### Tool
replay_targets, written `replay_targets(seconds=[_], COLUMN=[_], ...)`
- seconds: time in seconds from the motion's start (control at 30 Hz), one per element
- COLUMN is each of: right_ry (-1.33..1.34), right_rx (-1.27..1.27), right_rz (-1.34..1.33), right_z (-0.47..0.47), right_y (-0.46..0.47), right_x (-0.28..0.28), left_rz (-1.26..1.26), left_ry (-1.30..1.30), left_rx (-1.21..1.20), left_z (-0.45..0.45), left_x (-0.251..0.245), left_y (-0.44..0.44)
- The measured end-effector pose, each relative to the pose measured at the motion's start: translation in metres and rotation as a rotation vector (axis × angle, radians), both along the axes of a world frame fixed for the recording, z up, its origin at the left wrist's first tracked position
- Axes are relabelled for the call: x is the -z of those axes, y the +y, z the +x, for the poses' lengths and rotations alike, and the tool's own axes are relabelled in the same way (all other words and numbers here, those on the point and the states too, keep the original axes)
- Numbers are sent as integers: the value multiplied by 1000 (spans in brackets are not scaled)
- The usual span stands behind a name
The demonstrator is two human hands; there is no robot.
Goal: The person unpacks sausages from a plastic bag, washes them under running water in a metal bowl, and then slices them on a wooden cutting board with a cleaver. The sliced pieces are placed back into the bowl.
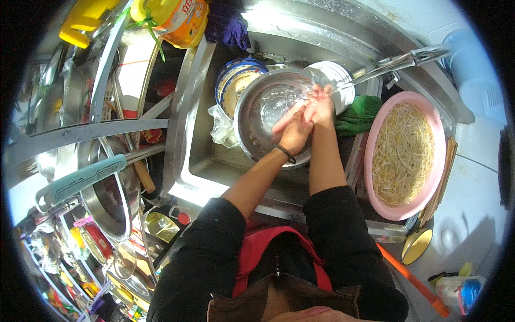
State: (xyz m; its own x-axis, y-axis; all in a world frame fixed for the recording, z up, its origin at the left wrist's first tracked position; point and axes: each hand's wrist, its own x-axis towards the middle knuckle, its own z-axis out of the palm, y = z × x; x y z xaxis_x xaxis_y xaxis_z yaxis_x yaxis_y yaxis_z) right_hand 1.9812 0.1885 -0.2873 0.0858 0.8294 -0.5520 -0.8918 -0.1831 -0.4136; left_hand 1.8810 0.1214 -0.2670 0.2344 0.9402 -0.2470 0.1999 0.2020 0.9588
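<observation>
A stream from the metal tap [396, 62] runs onto my right hand [322, 106], whose fingers are bent over a steel basin [250, 133] of water. My left hand [295, 135], with a dark band at the wrist, is against the right and closed around a pale pink, elongated thing [287, 117]; its kind is unclear. Splashing water and overlap hide part of both hands. The basin stands in a steel sink [213, 159]. Blue-rimmed plates [237, 82] and a clear plastic bag [223, 129] lie left of it, white stacked dishes [340, 86] behind right.
Right of the sink stands a pink basin [370, 161] of bean sprouts [404, 155], near a green cloth [360, 114]. A purple cloth [229, 30] and a yellow jug [177, 22] are at the back left. A teal-handled utensil [86, 181] crosses the left rack.
</observation>
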Motion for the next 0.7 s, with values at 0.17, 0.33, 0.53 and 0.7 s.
replay_targets(seconds=[0.17, 0.33, 0.53, 0.7], right_ry=[-147, -337, -301, -319], right_rx=[58, -36, -120, -156], right_rz=[31, 169, -156, -26], right_z=[-15, -31, -11, -10], right_y=[-21, -31, -13, -16], right_x=[-14, -25, -30, -41], left_rz=[-222, -86, 274, 208], left_ry=[-136, 219, 388, 861], left_rx=[-95, -126, 92, 365], left_z=[0, -6, -17, -50], left_x=[-4, -20, -17, 2], left_y=[15, 24, 4, -4])
